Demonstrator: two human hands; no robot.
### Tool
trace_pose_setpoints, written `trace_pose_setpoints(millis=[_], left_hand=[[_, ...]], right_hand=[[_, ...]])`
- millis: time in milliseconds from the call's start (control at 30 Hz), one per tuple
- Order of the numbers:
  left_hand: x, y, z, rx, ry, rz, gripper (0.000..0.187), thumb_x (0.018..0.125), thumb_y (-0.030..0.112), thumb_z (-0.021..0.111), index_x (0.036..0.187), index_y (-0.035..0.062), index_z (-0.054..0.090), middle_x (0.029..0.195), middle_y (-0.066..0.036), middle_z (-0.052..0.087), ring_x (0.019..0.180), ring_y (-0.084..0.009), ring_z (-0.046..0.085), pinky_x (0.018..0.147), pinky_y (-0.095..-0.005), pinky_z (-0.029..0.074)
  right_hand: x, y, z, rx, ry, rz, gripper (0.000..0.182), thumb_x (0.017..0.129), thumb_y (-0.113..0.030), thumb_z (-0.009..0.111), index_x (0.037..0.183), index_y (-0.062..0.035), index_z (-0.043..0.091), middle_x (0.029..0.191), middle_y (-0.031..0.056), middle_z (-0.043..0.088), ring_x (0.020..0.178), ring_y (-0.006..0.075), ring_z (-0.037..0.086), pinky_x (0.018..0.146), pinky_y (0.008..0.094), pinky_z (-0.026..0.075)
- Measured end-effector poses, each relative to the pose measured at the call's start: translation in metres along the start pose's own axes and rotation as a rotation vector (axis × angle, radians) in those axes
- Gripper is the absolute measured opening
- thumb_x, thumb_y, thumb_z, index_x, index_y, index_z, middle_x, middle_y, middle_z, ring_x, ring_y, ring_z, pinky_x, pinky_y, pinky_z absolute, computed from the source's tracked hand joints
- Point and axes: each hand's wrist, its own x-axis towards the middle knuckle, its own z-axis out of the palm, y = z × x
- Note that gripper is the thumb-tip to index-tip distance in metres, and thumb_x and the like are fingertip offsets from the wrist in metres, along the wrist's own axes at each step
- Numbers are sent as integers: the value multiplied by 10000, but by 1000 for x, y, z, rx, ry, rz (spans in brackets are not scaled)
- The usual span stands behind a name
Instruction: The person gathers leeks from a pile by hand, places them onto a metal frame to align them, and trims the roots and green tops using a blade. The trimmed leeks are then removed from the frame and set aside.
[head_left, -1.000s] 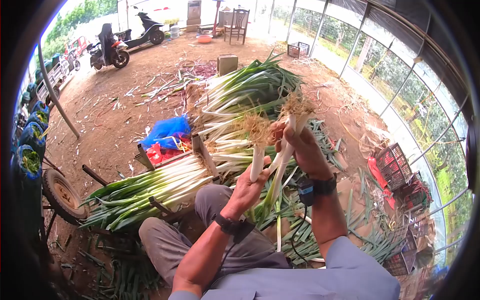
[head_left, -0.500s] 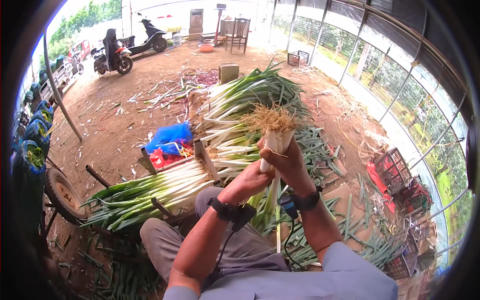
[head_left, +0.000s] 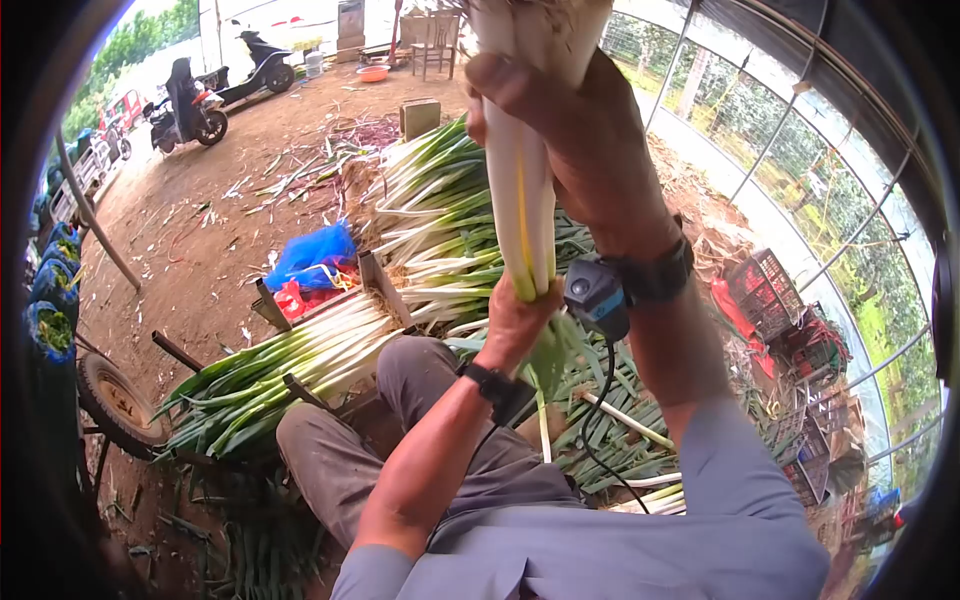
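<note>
A bunch of leeks [head_left: 520, 205] stands upright close to the camera, white shafts above and green leaves below. Around the upper shafts, near the root end, my right hand [head_left: 595, 145] is closed. Lower down, where white turns to green, my left hand [head_left: 518, 322] grips the same bunch. The root tips run past the top edge of the view. Behind the bunch lies a large pile of leeks [head_left: 440, 220] on the ground. More leeks [head_left: 290, 370] rest in a low rack [head_left: 385, 290] beside my left knee.
A blue net bag [head_left: 312, 255] lies behind the rack. Left of it are a cart wheel [head_left: 120, 400] and filled blue bags [head_left: 50, 330]. Plastic crates [head_left: 762, 295] stand at right. Loose leaves [head_left: 610, 430] cover the ground by my legs. Scooters [head_left: 185, 110] stand farther back.
My right hand has risen toward the camera with the bunch. My left hand has shifted down to the lower, greener part, farther from my right hand. The view has tilted slightly.
</note>
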Motion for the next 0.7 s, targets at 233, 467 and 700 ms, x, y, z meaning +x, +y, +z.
trace_pose_setpoints(millis=[233, 467, 700], left_hand=[[82, 122, -111, 248, 138, 290, 396, 796, 191, 742, 1137, 67, 584, 858, -157, 681, 769, -346, 683, 704, -430, 547], [100, 240, -334, 1116, 320, 251, 435, 852, 283, 762, 1177, 31, 622, 984, -101, 710, 845, -160, 674, 742, -336, 540], [51, 125, -544, 1964, 112, 465, 573, 781, 196, 769, 1323, 192, 582, 1099, -58, 664, 947, -287, 680, 811, -407, 575]], right_hand=[[47, -58, -1, 299, -14, -214, 406, 922, -346, 702, 1135, -18, 591, 987, 92, 665, 921, 182, 648, 802, 333, 519], [110, 11, 23, 739, -56, -212, 385, 922, -328, 703, 1130, -22, 596, 1006, 94, 667, 966, 202, 646, 845, 353, 516], [100, 317, 127, 1327, 248, 258, 365, 921, -310, 704, 1126, -26, 602, 1026, 96, 670, 1011, 222, 644, 887, 372, 513]])
